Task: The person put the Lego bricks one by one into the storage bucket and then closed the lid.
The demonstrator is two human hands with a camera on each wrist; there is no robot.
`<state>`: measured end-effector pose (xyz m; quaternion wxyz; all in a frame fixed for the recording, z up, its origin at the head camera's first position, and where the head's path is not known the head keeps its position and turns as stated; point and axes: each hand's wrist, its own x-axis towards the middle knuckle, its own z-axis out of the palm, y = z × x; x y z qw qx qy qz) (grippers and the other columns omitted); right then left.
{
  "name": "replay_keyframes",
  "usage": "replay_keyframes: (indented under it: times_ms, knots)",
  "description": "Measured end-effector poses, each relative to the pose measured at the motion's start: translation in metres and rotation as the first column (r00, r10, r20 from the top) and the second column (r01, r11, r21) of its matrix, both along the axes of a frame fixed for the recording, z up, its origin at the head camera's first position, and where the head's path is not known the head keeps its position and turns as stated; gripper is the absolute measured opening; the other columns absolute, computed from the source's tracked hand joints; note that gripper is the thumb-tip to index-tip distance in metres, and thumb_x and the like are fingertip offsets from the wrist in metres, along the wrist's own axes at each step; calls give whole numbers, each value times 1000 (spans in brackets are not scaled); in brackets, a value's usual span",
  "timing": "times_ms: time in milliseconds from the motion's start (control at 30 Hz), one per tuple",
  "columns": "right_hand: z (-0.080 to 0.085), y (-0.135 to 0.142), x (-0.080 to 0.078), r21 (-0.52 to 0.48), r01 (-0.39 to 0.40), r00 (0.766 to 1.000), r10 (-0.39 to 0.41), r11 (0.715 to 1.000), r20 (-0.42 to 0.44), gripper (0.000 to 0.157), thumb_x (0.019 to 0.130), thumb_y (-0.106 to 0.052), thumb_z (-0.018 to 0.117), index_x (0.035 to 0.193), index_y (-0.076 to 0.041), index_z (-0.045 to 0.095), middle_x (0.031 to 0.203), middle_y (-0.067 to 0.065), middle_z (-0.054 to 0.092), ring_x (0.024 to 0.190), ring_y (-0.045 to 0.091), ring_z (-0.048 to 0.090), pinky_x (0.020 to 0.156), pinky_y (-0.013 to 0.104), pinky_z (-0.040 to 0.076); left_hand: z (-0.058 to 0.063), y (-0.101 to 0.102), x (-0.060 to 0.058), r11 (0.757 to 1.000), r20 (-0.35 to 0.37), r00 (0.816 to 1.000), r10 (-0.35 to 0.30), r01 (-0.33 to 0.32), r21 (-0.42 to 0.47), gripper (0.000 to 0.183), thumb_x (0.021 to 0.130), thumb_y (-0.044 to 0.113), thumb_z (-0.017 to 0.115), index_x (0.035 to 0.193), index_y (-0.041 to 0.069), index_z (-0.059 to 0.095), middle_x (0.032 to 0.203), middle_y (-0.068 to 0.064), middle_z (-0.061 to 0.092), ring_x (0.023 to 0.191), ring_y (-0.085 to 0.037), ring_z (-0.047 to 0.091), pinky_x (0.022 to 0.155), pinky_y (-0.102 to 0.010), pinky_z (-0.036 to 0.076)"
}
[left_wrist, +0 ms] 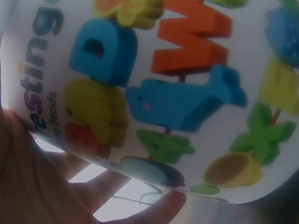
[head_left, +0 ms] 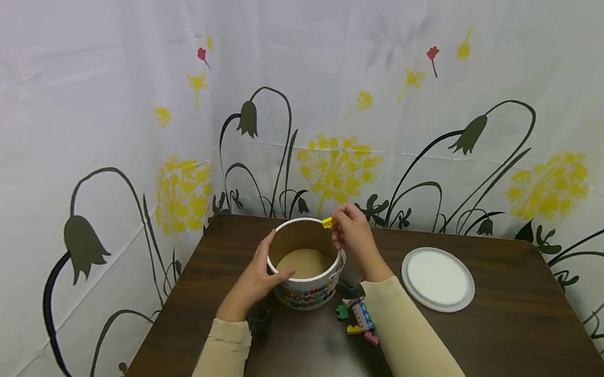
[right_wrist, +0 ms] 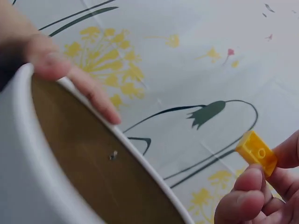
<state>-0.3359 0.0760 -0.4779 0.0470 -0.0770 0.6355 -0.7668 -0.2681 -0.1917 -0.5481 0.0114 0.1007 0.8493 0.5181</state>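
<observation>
A round white bucket (head_left: 304, 298) with a colourful printed side stands on the table, its brown inside showing. My left hand (head_left: 261, 274) grips its left side, the thumb over the front rim. In the left wrist view, printed letters and animals cover the bucket's wall (left_wrist: 187, 107), and fingers (left_wrist: 107, 186) spread along its edge. Above the bucket's right rim, my right hand (head_left: 354, 234) pinches a small yellow toy brick (head_left: 328, 222). The right wrist view shows this brick (right_wrist: 258, 152) between thumb and fingertips, its hollow underside facing the camera.
Right of the bucket lie several toy bricks, among them a green one (head_left: 342, 312), a yellow one (head_left: 354, 330) and pink ones (head_left: 371, 338). A round white lid (head_left: 438, 279) lies on the dark table (head_left: 525, 324) to the right. A flower-printed curtain (head_left: 343, 67) hangs behind.
</observation>
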Motion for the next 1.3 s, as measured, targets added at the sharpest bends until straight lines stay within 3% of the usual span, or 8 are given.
replay_keyframes:
  times_ms: [133,333,667,933,1200,1300]
  knots:
    - [3,-19,-14,-28,-87,996,87,996,-10,13,111,-19,54,101,-11,56,80,2,55,56,13,48,45,26,43,-1,2,0,1000,4,1000,-2,2,1,111,93,47,81,176,33,9,179,-14,21,153,-47,42,122,-68,39]
    - [-7,-35,-20,119,-173,983,179,978,-43,15,111,-20,55,99,-12,59,77,2,53,52,16,43,46,31,40,0,2,0,1000,6,1000,-4,4,-2,109,95,45,80,176,35,9,180,-15,19,152,-49,42,119,-67,43]
    - [-8,-31,-19,57,-165,984,168,985,-62,15,113,-17,55,102,-7,59,78,2,53,56,15,41,47,28,37,1,1,-1,1000,7,1000,2,-2,-2,108,94,46,81,175,35,10,179,-13,20,152,-48,43,120,-68,42]
    - [-13,-32,-18,54,-174,979,179,983,-96,26,112,-16,58,112,10,55,76,0,52,50,13,37,46,26,33,0,2,0,1000,13,1000,7,-7,13,108,95,41,81,176,34,9,178,-12,22,152,-47,44,120,-67,43]
    - [-13,-34,-18,37,-157,983,160,987,-91,20,112,-18,60,106,1,60,71,-4,47,48,10,32,47,25,30,0,1,1,1000,10,1000,6,-6,18,107,95,42,80,176,35,10,177,-14,24,150,-48,44,119,-68,44]
    - [-12,-34,-18,25,-145,985,147,989,-95,24,111,-18,60,108,6,59,66,-5,42,48,9,30,47,24,28,0,2,-1,1000,3,1000,3,-3,23,106,96,39,80,175,35,10,177,-14,24,151,-49,44,118,-67,44]
